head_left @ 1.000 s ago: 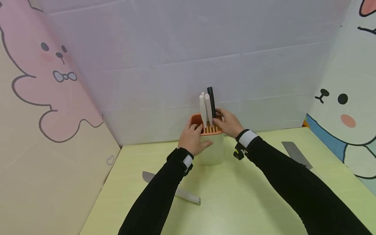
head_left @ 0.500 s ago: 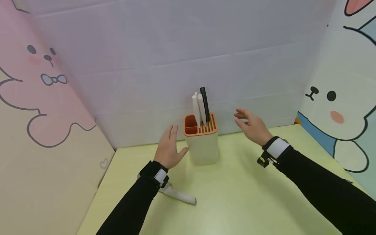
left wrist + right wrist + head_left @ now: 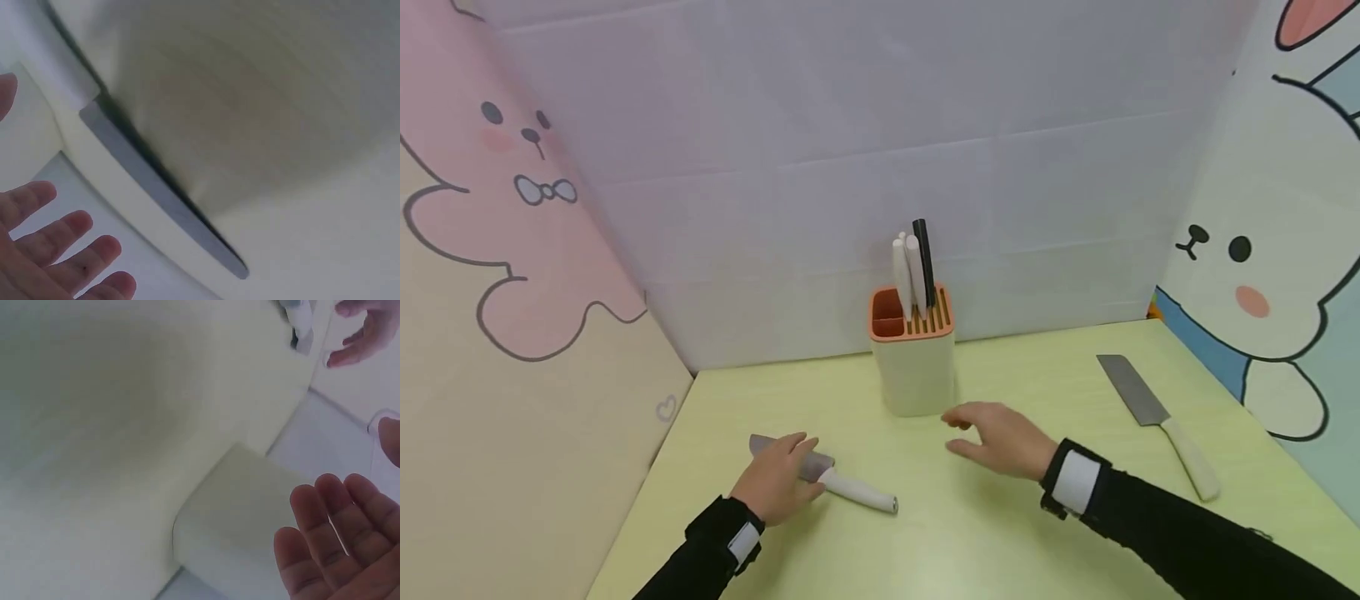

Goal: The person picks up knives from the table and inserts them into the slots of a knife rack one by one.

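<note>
1. The cream plastic knife block with the orange slotted top (image 3: 914, 358) is taken as the landmark; it stands upright at the back of the pale green table (image 3: 985, 533), close to the white paper wall (image 3: 850, 150). Two white handles and one black handle (image 3: 913, 267) are seen rising from its slots.

2. Left of the block and nearer the person, a small knife with a grey blade and a white handle (image 3: 850, 487) lies flat on the table, blade pointing away from the block's side, handle end pointing towards the middle. The left hand (image 3: 775, 479) is laid over the blade end, fingers loosely bent across it; a firm clasp cannot be made out. In the left wrist view the grey blade (image 3: 156, 187) is seen apart from the straightened fingertips (image 3: 75, 250), so the grip is judged not yet closed.

3. Just in front of the block, the right hand (image 3: 1000, 437) hovers above the table with relaxed, spread fingers, and nothing is held. The block's cream wall (image 3: 237, 519) is seen beside those fingers (image 3: 337, 537) in the right wrist view.

4. Right of the block and well apart from it, a broad grey cleaver with a cream handle (image 3: 1153, 421) lies flat and untouched.

5. The step in hand is judged to be the picking up of the small knife. The next move calls for the fingers to be shifted from blade to handle and closed there, with the edge kept clear of the palm.
</note>
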The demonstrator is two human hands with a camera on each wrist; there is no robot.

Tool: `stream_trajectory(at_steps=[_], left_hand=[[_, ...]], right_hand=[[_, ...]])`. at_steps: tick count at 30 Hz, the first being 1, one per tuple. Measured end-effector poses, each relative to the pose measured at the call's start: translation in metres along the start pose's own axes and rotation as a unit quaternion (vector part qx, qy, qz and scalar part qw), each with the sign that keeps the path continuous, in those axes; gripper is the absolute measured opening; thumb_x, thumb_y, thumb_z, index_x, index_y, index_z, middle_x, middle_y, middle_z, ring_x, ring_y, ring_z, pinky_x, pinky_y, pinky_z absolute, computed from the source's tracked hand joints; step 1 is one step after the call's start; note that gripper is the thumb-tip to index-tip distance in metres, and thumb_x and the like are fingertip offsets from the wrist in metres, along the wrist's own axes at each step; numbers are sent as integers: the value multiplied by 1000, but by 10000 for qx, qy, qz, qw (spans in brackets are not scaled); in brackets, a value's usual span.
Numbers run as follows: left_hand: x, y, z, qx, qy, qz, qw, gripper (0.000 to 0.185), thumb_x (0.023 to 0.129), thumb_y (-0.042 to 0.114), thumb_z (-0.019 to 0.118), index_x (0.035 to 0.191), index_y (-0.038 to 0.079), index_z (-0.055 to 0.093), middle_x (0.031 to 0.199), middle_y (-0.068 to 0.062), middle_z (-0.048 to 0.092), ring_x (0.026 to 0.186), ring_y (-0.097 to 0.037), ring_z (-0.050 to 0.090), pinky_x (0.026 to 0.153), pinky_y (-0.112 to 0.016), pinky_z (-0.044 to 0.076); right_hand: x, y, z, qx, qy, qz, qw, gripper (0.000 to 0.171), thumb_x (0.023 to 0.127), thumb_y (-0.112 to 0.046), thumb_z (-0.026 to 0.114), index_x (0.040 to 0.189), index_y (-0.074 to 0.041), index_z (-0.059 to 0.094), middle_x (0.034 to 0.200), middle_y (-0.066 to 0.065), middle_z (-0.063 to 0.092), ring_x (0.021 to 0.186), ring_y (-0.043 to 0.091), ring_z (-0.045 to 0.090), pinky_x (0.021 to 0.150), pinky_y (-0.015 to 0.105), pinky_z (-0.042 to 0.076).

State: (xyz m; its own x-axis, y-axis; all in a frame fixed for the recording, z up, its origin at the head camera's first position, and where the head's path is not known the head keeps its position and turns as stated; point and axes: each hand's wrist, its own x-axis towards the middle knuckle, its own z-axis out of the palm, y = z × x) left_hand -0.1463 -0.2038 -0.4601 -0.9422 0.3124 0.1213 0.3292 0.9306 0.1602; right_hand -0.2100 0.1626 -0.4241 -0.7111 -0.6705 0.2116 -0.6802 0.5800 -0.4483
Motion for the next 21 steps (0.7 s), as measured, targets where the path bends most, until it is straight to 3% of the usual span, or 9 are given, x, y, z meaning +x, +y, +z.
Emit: stream_trajectory(at_steps=[6,12,16,21], left_hand=[[-14,-7,19,-102,-31,-251,9996,65,78,37,80,129,4,57,130,-22,54,118,-39,53,97,-51,45],[-18,-5,34,-130,-201,-262,9994,64,80,40,77,127,0,60,130,-23,53,119,-40,52,99,-51,44],[-19,0,38,-130,-101,-207,9997,64,79,40,77,126,-1,61,129,-24,54,119,-40,52,98,-51,44],[-20,5,40,-59,4,-292,9996,64,79,40,78,128,1,60,130,-23,53,120,-40,51,98,-51,44]], right_hand=[[12,-32,50,-15,-703,26,9975,47,90,-41,67,124,-10,62,115,-1,65,103,14,61,84,35,53],[28,-51,84,-281,-994,128,9946,58,83,-52,70,124,-10,64,117,-1,65,108,15,60,87,32,52],[35,-58,98,-513,-1023,157,9933,56,80,-52,73,118,-11,67,104,-4,65,92,8,61,76,25,53],[36,-62,106,-465,-1057,173,9932,39,80,-43,77,105,-14,71,80,-11,56,68,1,50,59,18,45]])
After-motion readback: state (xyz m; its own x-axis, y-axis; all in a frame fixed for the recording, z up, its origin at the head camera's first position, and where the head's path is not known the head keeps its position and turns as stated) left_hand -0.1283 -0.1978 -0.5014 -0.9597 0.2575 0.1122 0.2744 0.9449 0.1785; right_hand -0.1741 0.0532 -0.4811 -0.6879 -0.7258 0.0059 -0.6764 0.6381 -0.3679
